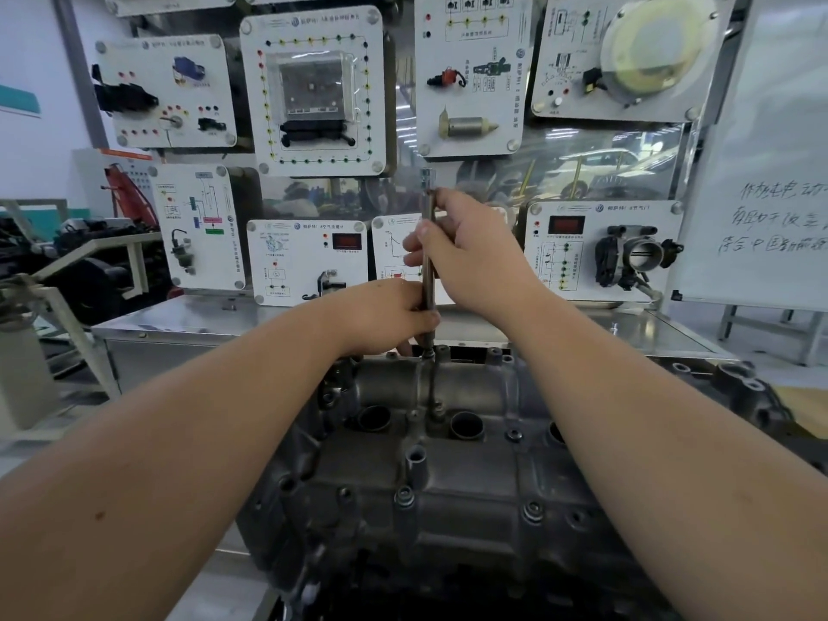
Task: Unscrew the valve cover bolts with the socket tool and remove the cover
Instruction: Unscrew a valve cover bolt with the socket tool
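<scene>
Valve cover (448, 441) sat on the engine at centre foreground, left hand (385, 313) curled round the lower socket tool (428, 262), right hand (470, 248) pinching its upper shaft with thumb and fingers. Risk judged: tall upright extension could tilt and slip off the bolt (435, 407), rounding it. Steel bench (179, 320) behind, training panels (313, 91) on the wall, whiteboard (770, 172) at right

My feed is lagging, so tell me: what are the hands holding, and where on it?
Both grip the socket tool by its shaft: right hand around the upper part, left hand near the lower end, above the valve cover.
</scene>
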Tool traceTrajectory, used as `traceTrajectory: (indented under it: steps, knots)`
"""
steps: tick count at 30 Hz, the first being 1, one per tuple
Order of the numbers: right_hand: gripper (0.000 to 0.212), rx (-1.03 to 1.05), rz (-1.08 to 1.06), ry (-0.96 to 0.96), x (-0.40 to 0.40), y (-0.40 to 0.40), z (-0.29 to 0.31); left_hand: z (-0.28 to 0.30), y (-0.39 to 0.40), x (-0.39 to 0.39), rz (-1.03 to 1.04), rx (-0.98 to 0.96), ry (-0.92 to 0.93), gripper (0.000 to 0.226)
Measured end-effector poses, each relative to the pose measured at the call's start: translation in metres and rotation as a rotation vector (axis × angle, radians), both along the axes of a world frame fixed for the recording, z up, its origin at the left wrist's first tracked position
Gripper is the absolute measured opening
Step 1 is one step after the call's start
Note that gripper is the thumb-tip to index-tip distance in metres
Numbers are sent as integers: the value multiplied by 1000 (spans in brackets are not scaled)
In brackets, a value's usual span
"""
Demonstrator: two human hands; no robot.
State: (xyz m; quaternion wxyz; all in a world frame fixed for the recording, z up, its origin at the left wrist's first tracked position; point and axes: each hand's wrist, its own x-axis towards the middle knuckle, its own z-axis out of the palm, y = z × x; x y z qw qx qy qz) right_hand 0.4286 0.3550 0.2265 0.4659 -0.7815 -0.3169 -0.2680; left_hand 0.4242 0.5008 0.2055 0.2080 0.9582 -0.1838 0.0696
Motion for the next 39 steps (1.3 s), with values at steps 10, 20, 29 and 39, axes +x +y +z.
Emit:
traceTrajectory:
  steps: [10, 20, 29, 39]
  knots:
    - [23, -72, -43, -4, 3, -4, 8, 6, -2, 3, 62, 187, -47, 29]
    - [26, 42, -13, 38, 5, 2, -3, 3, -7, 5, 59, -32, 109, 23]
    - [10, 3, -17, 24, 1, -1, 2, 2, -6, 2, 51, -105, 97, 20]
    - [15, -21, -134, -50, -2, -2, 4, 0, -5, 4, 33, -53, 47, 28]
